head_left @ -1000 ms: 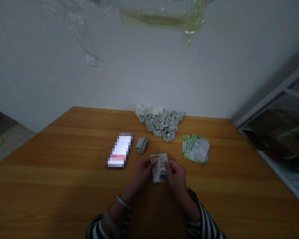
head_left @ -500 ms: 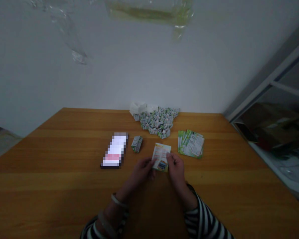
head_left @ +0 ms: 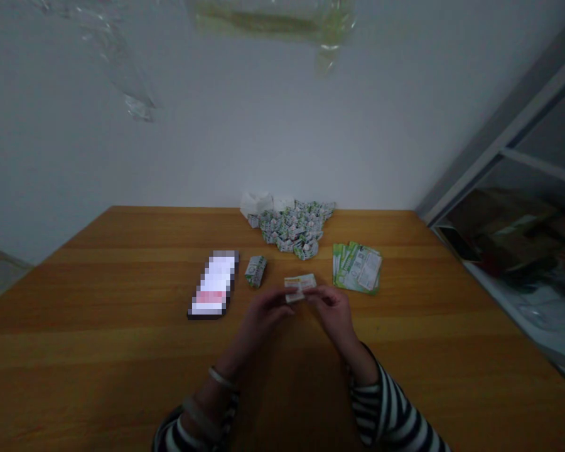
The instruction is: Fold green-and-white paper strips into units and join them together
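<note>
My left hand [head_left: 263, 317] and my right hand [head_left: 332, 314] meet over a folded printed leaflet [head_left: 300, 287], white with yellow and green print, pinching it from either side. It is now a narrow strip. A small bundle of folded green-and-white paper [head_left: 255, 271] lies just left of my left hand, and a blurred phone [head_left: 214, 285] lies beyond it. A heap of small folded paper pieces [head_left: 292, 229] lies farther ahead, and a fanned stack of flat green leaflets [head_left: 358, 267] lies ahead and right of my right hand.
Everything lies on a wooden table [head_left: 122, 314] against a white wall [head_left: 282, 138]. White crumpled paper [head_left: 257, 204] sits behind the heap. A clear plastic bag [head_left: 273, 19] hangs at the top of view. A metal-framed shelf [head_left: 508, 232] with clutter stands at right.
The leaflet has gone from a wider sheet to a narrow folded strip, now lying flatter between my hands. The view has drifted slightly, and the table items appear shifted left.
</note>
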The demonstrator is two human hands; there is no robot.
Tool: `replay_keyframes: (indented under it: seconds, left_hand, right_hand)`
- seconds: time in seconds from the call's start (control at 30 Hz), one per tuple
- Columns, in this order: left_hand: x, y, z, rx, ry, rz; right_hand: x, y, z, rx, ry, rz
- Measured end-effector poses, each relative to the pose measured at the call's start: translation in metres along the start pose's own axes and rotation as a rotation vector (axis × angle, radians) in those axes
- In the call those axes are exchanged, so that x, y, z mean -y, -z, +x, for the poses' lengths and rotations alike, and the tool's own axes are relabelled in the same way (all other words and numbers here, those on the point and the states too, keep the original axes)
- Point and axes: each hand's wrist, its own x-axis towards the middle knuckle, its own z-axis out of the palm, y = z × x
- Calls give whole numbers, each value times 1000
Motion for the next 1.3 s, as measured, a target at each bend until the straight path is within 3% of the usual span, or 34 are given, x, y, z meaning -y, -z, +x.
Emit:
replay_keyframes:
  seconds: [0.1, 0.2, 0.53, 0.77, 1.03, 1.3]
  left_hand:
    - [3, 3, 1, -156, -51, 179]
    - [3, 2, 1, -219, -49, 214]
    - [3, -15, 0, -441, 199, -82]
    - [2, -17, 1, -439, 189, -222]
    - [6, -16, -1, -530, 182, -132]
    - [6, -19, -2, -549, 180, -131]
  right_hand:
    - [2, -2, -1, 26, 10, 37]
    - [1, -1, 1, 27, 15, 70]
    - [-8, -14, -4, -133, -28, 102]
    - [-8, -18, -5, -134, -63, 164]
    - [-6, -16, -4, -27, -115, 157]
    - [-9, -20, -7, -50, -180, 240]
